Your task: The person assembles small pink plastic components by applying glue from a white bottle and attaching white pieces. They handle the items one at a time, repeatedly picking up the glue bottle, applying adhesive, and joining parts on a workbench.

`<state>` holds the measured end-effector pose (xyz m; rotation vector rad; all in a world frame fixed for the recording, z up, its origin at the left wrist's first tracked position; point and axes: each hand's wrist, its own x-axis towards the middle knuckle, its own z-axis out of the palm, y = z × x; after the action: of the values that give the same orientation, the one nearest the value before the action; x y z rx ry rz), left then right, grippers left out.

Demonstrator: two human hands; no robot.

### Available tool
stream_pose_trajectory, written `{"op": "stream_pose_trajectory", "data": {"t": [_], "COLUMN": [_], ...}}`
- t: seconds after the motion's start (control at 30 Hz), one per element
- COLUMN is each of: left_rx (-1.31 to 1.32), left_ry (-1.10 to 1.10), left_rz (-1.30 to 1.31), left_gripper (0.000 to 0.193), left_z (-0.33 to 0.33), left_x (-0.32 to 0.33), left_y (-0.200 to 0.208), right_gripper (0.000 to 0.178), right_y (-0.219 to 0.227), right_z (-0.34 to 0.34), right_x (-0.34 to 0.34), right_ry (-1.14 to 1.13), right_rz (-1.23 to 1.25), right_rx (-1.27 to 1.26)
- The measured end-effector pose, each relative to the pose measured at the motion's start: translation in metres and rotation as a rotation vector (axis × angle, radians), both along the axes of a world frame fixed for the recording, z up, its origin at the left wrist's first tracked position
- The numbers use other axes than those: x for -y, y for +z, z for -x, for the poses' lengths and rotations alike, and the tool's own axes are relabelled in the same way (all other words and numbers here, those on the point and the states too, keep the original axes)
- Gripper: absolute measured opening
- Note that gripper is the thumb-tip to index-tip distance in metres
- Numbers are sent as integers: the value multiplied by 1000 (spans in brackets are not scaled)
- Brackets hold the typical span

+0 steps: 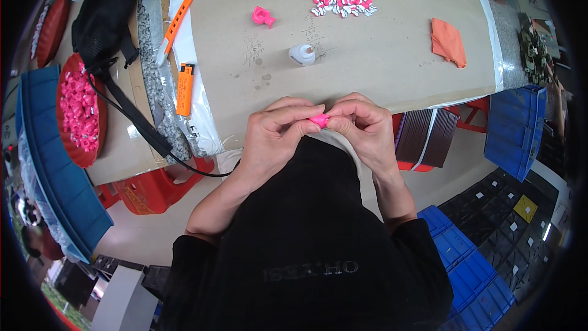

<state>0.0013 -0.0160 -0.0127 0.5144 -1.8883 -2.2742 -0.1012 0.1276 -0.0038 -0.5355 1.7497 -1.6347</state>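
Between the fingertips of both hands, just over the table's near edge, is a small pink plastic piece (320, 120). My left hand (278, 132) pinches it from one side, and my right hand (366, 127) grips it from the other. The fingers cover most of it, so its full shape is hidden. Beyond my hands a small white squeeze bottle (302, 54) stands on the table (367, 67). Farther off lies a larger pink piece (263, 17), and beside it spreads a pile of small pink, white and black pieces (343, 1).
An orange cutter knife (176, 27) and an orange lighter (185, 89) lie at the left edge. A red tray (98, 141) of pink pieces and a black bag (109, 12) are farther left. An orange cloth (448, 43) lies right. Blue crates (514, 132) stand beyond the table.
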Motion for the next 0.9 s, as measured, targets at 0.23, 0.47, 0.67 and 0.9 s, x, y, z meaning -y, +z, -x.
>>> {"op": "stream_pose_trajectory", "data": {"t": [0.23,0.47,0.67,0.9], "left_rx": [66,78,137,100], "left_ry": [-7,-12,-9,15], "left_rz": [-56,-70,-30,31], "left_gripper": [22,22,20,22], "left_z": [2,1,-4,-3], "left_x": [1,3,9,7], "left_y": [2,2,6,-2], "right_gripper": [5,4,5,7], "right_y": [-2,-5,-1,-9], "right_z": [3,2,-1,-1], "right_x": [1,3,7,3], "right_ry": [7,11,4,27], "right_rz": [23,39,58,32], "right_rx": [85,133,197,135]}}
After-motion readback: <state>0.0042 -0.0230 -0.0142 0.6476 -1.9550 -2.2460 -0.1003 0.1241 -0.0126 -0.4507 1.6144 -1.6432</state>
